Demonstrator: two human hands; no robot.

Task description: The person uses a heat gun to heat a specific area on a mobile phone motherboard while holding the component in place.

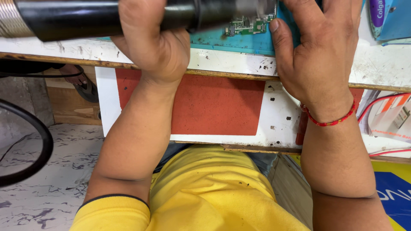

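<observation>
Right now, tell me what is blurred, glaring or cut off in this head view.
Head view: even, soft light with no hard shadows; a pale glare streak runs along the black tube. The tube's tip over the circuit board is smeared by blur. The left hand and right hand are sharp, though the top edge crops their fingers.

We count two hands, the left hand [152,40] and the right hand [319,51], one black hot-air tool [85,17], one green circuit board [246,25], one teal mat [239,40], one desk [376,68], one red thread bracelet [329,122] and one black cable [30,149].
</observation>
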